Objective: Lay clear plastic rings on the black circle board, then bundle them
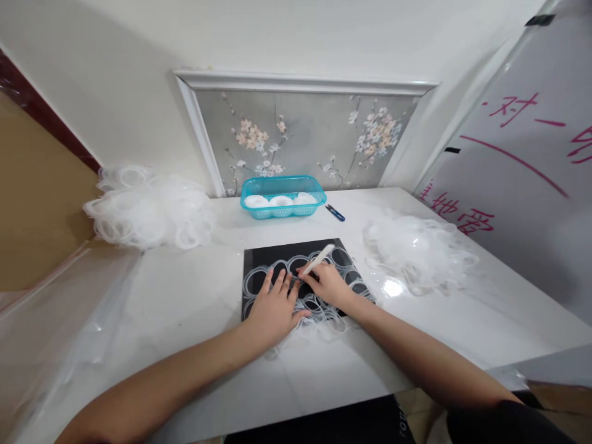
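A black mat (259, 256) lies on the white table (185, 296), covered with several clear plastic rings (277, 268) joined in a sheet. My left hand (275, 308) lies flat on the rings, fingers spread. My right hand (328, 285) grips a thin white tool (319, 259) like a pen, its lower end touching the rings beside my left fingertips.
A heap of clear rings (148, 209) sits at the back left, another heap (416, 250) at the right. A teal basket (282, 197) with white rolls stands at the back, small blue snips (335, 213) beside it. A whiteboard (522, 166) leans at the right.
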`<act>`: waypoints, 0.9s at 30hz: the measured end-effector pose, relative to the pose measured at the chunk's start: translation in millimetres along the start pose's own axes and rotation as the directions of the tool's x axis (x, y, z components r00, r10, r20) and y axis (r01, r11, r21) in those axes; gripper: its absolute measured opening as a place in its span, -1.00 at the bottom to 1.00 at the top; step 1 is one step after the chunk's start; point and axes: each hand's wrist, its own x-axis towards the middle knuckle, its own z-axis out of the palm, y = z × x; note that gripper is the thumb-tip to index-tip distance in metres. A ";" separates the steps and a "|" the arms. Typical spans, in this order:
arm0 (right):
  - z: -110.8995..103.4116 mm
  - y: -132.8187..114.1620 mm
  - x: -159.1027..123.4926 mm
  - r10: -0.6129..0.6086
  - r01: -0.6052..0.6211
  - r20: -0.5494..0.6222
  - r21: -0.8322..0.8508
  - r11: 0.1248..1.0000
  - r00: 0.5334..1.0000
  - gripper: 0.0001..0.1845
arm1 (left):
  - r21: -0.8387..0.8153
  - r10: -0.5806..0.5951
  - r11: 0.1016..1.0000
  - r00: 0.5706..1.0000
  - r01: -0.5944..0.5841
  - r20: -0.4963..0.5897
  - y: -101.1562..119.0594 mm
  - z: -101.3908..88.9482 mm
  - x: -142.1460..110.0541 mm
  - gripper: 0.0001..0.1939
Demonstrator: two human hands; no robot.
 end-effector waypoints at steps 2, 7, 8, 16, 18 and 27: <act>3.2 -2.2 -2.8 -0.120 0.132 0.079 -0.168 0.977 0.990 -0.79 | -0.006 0.004 1.000 1.000 -0.004 0.013 -0.4 -1.5 1.1 -0.30; -26.6 3.5 39.1 -0.125 0.113 -0.002 -0.422 0.899 0.992 -0.76 | -0.065 0.016 0.998 0.994 -0.009 0.109 -3.7 -2.1 1.2 -0.29; -40.2 6.7 53.2 -0.031 -0.050 -0.191 -0.410 0.911 0.981 -0.74 | -0.080 0.013 0.997 0.993 -0.004 0.118 -5.1 -1.7 0.2 -0.29; -59.5 6.2 54.0 0.268 -0.250 -0.368 0.097 0.963 0.890 -0.80 | -0.109 0.009 0.994 0.990 0.007 0.143 -14.0 -9.6 -10.3 -0.27; -32.2 -4.2 34.9 0.223 -0.185 -0.194 0.197 0.963 0.955 -0.83 | -0.092 -0.033 0.995 0.988 0.047 0.149 -15.6 -11.0 -15.4 -0.25; 14.6 -35.5 18.4 0.086 -0.101 0.054 0.429 0.897 0.995 -0.84 | -0.085 -0.133 0.984 0.969 0.154 0.208 -23.9 -1.6 -46.3 -0.23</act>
